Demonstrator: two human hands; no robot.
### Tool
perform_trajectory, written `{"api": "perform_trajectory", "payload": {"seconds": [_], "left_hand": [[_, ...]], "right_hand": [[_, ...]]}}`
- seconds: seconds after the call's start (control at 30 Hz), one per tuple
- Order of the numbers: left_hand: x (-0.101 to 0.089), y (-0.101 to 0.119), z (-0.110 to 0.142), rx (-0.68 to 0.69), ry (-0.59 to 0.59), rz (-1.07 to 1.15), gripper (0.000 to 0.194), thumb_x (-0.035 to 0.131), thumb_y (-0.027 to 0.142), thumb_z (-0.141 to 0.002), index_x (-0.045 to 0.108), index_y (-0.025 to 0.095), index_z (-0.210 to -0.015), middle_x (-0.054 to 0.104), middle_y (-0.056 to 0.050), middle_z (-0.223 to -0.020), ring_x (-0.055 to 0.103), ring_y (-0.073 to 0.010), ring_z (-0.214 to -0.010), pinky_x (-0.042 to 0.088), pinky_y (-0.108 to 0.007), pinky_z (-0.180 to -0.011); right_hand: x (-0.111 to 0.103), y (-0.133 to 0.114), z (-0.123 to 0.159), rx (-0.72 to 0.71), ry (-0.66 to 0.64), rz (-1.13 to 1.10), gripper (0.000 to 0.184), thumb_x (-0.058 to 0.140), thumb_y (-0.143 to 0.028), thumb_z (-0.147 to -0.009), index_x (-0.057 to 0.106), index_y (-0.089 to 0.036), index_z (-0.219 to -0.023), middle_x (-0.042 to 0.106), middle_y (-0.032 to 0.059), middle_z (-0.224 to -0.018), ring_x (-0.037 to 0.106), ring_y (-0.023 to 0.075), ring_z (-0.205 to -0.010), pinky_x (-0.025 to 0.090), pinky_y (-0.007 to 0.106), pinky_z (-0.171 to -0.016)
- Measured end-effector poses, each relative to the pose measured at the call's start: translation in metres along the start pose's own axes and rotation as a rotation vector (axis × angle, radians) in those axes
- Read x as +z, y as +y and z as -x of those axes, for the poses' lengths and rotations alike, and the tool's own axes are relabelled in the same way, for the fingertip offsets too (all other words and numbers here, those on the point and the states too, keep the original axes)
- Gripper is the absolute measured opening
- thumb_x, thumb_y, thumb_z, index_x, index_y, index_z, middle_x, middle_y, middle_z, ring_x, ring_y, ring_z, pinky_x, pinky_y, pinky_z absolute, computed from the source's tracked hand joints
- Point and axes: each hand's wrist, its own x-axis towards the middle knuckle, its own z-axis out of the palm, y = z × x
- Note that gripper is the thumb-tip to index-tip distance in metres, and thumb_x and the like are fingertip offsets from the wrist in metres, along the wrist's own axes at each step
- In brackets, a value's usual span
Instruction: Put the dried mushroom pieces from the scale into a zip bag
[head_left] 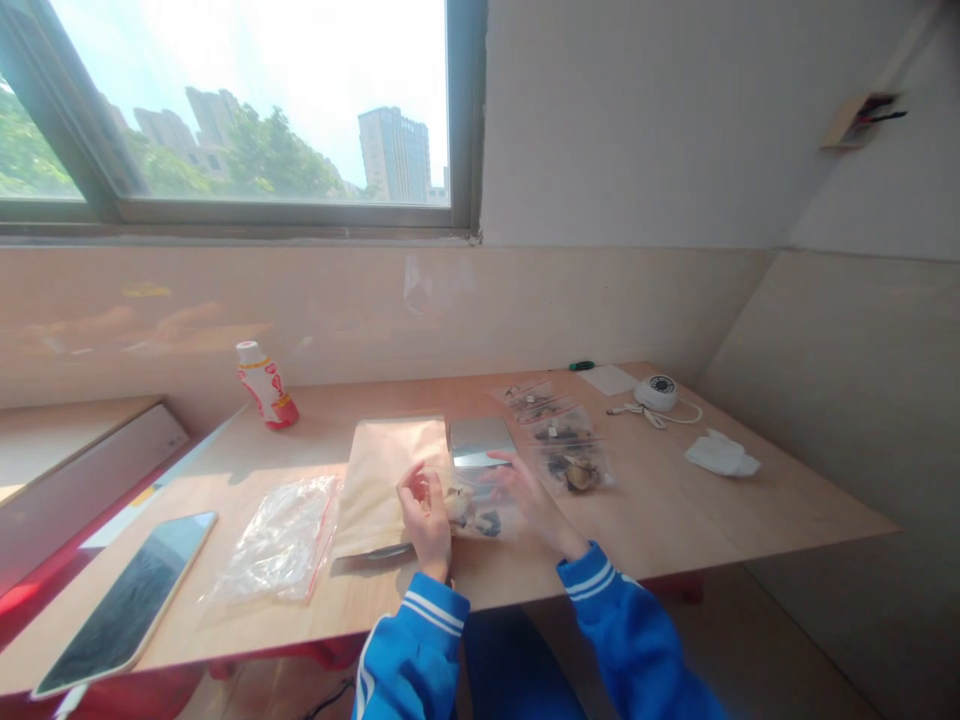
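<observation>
Head view: left hand (424,515) curls narrow at the edge of a clear bag of dried pieces (480,510), hold unclear; right hand (529,500) lies spread on it, beside a paper envelope (390,480). 2 filled bags (570,455) sit beyond, 1 crumpled bag (281,540) left. Open table (750,530) right.

The left hand (425,515) hides whatever its fingers pinch. The right hand (534,497) covers part of the clear bag (480,515) between them, so its contents are unclear. The bags (570,450) beyond the grip hold pieces too small to tell; both sleeves (412,650) run off the bottom edge.
</observation>
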Motion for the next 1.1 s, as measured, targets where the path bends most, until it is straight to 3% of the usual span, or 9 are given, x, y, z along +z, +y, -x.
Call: {"api": "perform_trajectory", "payload": {"seconds": [0.2, 0.33, 0.6, 0.87, 1.1], "left_hand": [[0.0, -0.004, 0.0, 0.019, 0.035, 0.034, 0.037, 0.051, 0.046, -0.086, 0.054, 0.018, -0.11, 0.058, -0.006, -0.098, 0.055, -0.0167, -0.085, 0.046, -0.029, -0.078], [0.0, -0.006, -0.001, 0.021, 0.031, 0.03, 0.037, 0.052, 0.046, -0.085, 0.055, 0.017, -0.107, 0.06, -0.007, -0.096, 0.057, -0.0164, -0.082, 0.047, -0.029, -0.075], [0.001, -0.003, -0.001, -0.073, -0.149, 0.066, 0.039, 0.056, 0.051, -0.081, 0.056, 0.017, -0.1, 0.059, -0.002, -0.079, 0.056, -0.0131, -0.06, 0.047, -0.025, -0.055], [0.003, -0.004, 0.0, -0.106, -0.357, -0.105, 0.045, 0.051, 0.057, -0.081, 0.06, 0.019, -0.104, 0.06, -0.001, -0.071, 0.058, -0.0161, -0.061, 0.049, -0.028, -0.058], [0.003, -0.008, 0.0, -0.085, -0.37, -0.155, 0.043, 0.05, 0.058, -0.081, 0.062, 0.019, -0.094, 0.061, -0.001, -0.071, 0.058, -0.0157, -0.061, 0.049, -0.03, -0.062]], "right_hand": [[0.0, 0.009, 0.006, 0.04, 0.007, -0.064, 0.037, 0.066, -0.052, -0.075, 0.061, -0.02, -0.094, 0.067, 0.0053, -0.094, 0.065, 0.0202, -0.086, 0.052, 0.034, -0.076], [-0.002, 0.016, 0.007, 0.029, 0.036, -0.032, 0.034, 0.064, -0.052, -0.077, 0.063, -0.019, -0.081, 0.069, 0.0037, -0.081, 0.065, 0.0196, -0.081, 0.05, 0.033, -0.077], [-0.01, 0.02, 0.009, 0.025, 0.165, -0.038, 0.036, 0.063, -0.055, -0.076, 0.065, -0.019, -0.08, 0.068, 0.0034, -0.073, 0.065, 0.0212, -0.076, 0.051, 0.034, -0.074], [-0.017, 0.035, 0.014, 0.015, 0.305, -0.044, 0.038, 0.062, -0.056, -0.077, 0.066, -0.018, -0.078, 0.068, 0.0054, -0.077, 0.063, 0.019, -0.07, 0.05, 0.032, -0.067], [-0.017, 0.038, 0.016, 0.057, 0.356, -0.098, 0.041, 0.065, -0.059, -0.072, 0.065, -0.018, -0.076, 0.068, 0.005, -0.074, 0.064, 0.0191, -0.068, 0.048, 0.029, -0.061]]}}
